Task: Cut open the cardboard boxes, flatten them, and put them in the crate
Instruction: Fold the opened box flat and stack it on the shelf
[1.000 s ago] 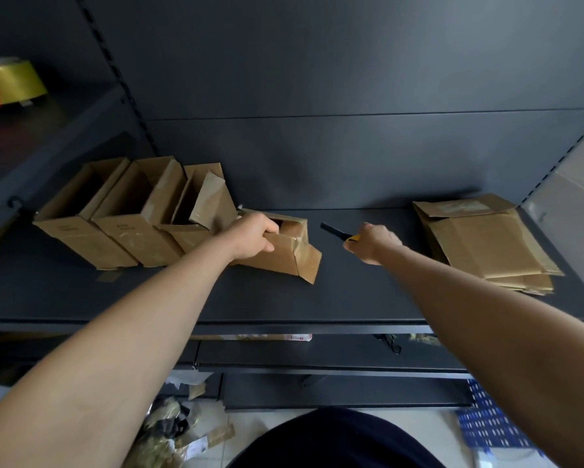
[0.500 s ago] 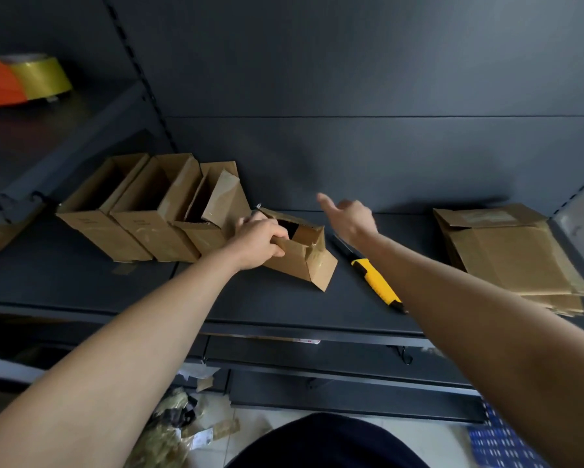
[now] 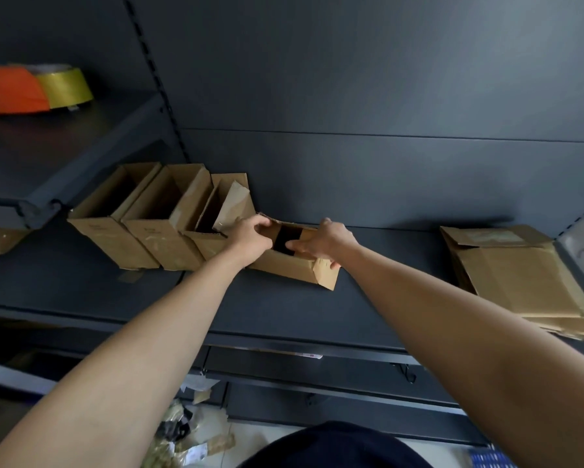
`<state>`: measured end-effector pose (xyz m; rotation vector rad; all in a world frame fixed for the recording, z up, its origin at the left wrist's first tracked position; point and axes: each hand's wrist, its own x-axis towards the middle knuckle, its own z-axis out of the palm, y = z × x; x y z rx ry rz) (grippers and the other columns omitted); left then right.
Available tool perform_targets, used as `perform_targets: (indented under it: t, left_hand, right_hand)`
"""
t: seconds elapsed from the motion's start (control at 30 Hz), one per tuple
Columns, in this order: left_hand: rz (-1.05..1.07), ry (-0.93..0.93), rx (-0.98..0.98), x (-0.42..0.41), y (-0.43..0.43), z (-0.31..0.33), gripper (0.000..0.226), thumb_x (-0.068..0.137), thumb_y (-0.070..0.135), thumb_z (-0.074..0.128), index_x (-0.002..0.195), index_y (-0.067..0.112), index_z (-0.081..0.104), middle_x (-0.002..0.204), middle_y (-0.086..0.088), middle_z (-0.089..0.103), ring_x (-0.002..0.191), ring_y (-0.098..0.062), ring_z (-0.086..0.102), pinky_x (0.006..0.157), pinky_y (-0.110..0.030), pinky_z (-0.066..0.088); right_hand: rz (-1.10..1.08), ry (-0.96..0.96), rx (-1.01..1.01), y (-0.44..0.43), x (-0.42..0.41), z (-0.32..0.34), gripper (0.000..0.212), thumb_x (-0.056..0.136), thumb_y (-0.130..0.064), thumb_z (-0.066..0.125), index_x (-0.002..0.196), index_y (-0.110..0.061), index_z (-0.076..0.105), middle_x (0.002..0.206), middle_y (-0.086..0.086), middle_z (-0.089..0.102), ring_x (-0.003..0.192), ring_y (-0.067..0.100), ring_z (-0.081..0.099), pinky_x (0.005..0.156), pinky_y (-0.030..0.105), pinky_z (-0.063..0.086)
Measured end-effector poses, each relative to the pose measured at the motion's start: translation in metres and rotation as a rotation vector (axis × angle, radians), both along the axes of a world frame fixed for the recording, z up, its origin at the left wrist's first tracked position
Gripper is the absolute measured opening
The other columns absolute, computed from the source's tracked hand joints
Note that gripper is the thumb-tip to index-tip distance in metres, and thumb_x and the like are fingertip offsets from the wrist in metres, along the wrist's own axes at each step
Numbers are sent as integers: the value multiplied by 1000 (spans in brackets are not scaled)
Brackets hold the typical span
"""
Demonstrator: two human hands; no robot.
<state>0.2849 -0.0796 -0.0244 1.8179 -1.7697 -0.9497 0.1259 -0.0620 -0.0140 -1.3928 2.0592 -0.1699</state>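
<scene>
A small brown cardboard box (image 3: 292, 270) lies on its side on the dark shelf (image 3: 283, 315), its open top facing me. My left hand (image 3: 250, 238) grips the box's left rim. My right hand (image 3: 324, 243) grips the right rim, fingers curled over the edge. Left of them stand three opened cardboard boxes (image 3: 155, 214) in a row. A stack of flattened boxes (image 3: 516, 282) lies at the shelf's right end. The yellow cutter is hidden from view, and no crate shows.
An upper shelf at left carries an orange roll (image 3: 10, 92) and a yellow tape roll (image 3: 66, 87). Torn tape and paper scraps (image 3: 189, 430) litter the floor below. A dark back panel rises right behind the boxes.
My right hand let go of the yellow cutter, left it on the shelf, then moved left and took hold of the box's right rim. The left hand has kept its hold on the box.
</scene>
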Motion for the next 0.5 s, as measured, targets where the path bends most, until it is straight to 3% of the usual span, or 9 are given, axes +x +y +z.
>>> perform_targets:
  t: [0.1,0.2,0.27,0.33,0.43,0.5]
  left_hand:
    - [12,48,55,3,-2,-3,40,75,1,65,110,22,61,120,-11,49,95,-22,51,63,-22,39]
    - [63,66,99,0,-1,-6,36,72,14,78,101,20,58,118,-5,52,99,-21,51,74,-27,42]
    - [84,-1,106,-5,-1,-8,48,70,22,83,107,19,52,119,-4,51,103,-22,52,80,-31,46]
    - [102,-94,88,-8,-1,-8,65,74,19,80,126,15,43,129,-9,50,114,-27,52,89,-35,48]
    - [120,-156,67,-8,-2,-4,84,79,18,74,146,12,24,142,-12,43,127,-32,45,99,-38,43]
    - [155,-131,48,-9,-2,0,76,79,18,72,142,11,30,137,-12,47,122,-32,50,90,-36,47]
  right_hand:
    - [-53,-38,9,-3,5,3,50,70,-45,77,101,-13,56,89,2,62,74,25,69,70,33,60]
    - [-108,-102,18,-4,9,5,30,71,-29,72,92,-12,61,76,3,60,62,25,67,64,34,61]
    - [-130,-162,38,-4,9,7,22,73,-23,68,88,-10,59,77,5,60,67,27,68,63,36,61]
    - [-134,-208,65,-5,8,10,16,74,-13,62,87,-5,57,79,11,62,73,31,70,66,39,61]
    - [-140,-308,88,-5,3,15,28,76,2,49,103,4,58,86,20,67,77,36,71,72,42,60]
    - [-117,-362,81,-5,-3,15,38,79,6,46,116,5,54,98,23,65,81,37,71,75,44,59]
